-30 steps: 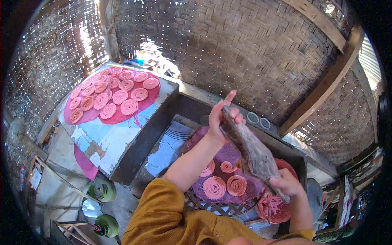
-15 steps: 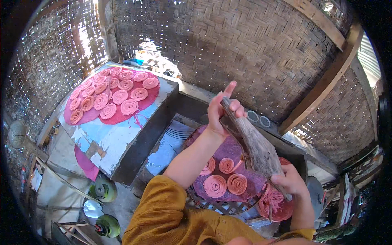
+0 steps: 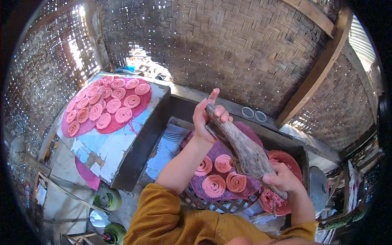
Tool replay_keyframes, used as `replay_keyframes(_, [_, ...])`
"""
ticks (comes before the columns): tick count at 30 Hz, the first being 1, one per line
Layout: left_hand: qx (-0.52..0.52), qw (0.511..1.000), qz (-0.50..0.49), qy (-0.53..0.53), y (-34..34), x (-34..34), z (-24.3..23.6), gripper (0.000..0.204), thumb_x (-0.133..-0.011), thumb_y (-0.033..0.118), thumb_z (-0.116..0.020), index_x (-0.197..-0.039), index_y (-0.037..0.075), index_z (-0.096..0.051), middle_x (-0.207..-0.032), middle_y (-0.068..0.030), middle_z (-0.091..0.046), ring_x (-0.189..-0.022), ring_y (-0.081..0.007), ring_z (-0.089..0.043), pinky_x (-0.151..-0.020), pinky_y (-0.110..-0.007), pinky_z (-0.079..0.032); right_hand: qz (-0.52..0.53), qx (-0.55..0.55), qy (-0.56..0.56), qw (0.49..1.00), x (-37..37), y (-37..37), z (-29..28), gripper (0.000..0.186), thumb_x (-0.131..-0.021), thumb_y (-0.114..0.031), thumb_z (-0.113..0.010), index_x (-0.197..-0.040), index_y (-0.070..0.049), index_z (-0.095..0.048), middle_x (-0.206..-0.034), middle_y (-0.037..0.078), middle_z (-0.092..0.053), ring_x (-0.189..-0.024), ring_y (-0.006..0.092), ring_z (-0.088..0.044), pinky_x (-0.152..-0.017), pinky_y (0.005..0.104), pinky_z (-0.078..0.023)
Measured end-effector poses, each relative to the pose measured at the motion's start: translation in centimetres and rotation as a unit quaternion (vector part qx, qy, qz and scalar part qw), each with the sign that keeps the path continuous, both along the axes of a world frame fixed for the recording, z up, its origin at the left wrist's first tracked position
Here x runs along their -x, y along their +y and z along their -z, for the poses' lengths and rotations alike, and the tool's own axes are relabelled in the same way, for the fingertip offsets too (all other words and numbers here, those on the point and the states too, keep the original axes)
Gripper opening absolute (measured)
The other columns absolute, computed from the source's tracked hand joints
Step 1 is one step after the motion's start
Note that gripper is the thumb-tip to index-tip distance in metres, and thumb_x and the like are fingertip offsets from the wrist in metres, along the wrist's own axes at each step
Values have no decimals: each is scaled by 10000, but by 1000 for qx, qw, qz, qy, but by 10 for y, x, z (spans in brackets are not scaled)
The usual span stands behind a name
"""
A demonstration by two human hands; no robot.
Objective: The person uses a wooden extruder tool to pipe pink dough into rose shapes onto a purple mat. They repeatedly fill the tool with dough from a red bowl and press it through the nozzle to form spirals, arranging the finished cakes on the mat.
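Both my hands hold a long, weathered wooden dough press (image 3: 247, 149), broad in the middle and narrow at its ends, slanting across the view. My left hand (image 3: 207, 121) wraps its far left end, with one finger pointing up. Around its near right end my right hand (image 3: 286, 179) is closed, thumb on top. Below the press lies a purple-pink cloth (image 3: 204, 151) on a dark lattice-edged round rack (image 3: 222, 204). Several pink dough coils rest on it, among them a front coil (image 3: 213, 185) and a rear coil (image 3: 223, 163) close to the press. The press hides part of the cloth.
A red bowl (image 3: 295, 163) with pink dough stands by my right hand. To the left, a worn table (image 3: 110, 149) bears pink cloths covered with dough coils. Two pale rings (image 3: 254, 114) sit on the ledge against the woven wall (image 3: 212, 49). Green gas cylinders (image 3: 108, 199) stand at lower left.
My left hand and the far end of the press have moved left and slightly nearer. The loose strand at the rear coil no longer shows; that coil looks fuller. The whole view has shifted a little.
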State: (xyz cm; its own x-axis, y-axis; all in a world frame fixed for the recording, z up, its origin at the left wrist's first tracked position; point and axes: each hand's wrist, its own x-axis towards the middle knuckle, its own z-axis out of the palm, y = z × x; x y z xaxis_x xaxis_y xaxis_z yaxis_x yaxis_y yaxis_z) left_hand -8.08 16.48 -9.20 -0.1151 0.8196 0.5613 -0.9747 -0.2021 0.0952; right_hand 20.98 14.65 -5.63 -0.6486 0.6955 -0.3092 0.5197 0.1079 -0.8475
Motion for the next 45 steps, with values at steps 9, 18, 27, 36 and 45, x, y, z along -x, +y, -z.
replay_keyframes(9, [-46,995,85,-6,26,-19,10,468,-864,419,-409,-1256,164,-432,-766,-30,-589,-741,-174,-568,-793,-374,-442,55,-3,-27,998,-16,2,1,439,-696,-374,-707,-822,39,-632,-654,40,-593,-609,102,-539,-546,269,-428])
replay_keyframes(18, [240,751,34,614,19,-48,81,372,-863,203,-454,-1195,38,-485,-1164,-140,-531,-1064,-212,-489,-934,-336,-373,103,14,31,994,-14,1,20,457,-700,-389,-702,-915,10,-644,-715,52,-619,-645,115,-564,-606,288,-451])
replay_keyframes(27, [242,724,15,646,39,-44,139,490,-888,425,-406,-1155,37,-538,-1037,-72,-607,-950,-201,-546,-878,-341,-398,121,-43,8,992,-16,16,45,531,-694,-468,-677,-902,20,-647,-709,71,-628,-660,145,-589,-631,306,-466])
replay_keyframes(36, [229,394,-152,877,7,-37,87,510,-858,528,-376,-931,115,-667,-1141,-91,-555,-1053,-339,-482,-918,-449,-323,172,7,83,982,-27,13,37,477,-730,-411,-666,-877,41,-632,-690,75,-615,-620,126,-574,-572,291,-456])
replay_keyframes(45, [14,515,-404,756,15,-26,78,516,-860,529,-375,-1162,136,-519,-1150,-53,-508,-983,-255,-477,-888,-439,-323,147,39,125,980,-44,0,32,501,-766,-429,-610,-941,40,-583,-749,75,-605,-627,140,-579,-564,274,-465])
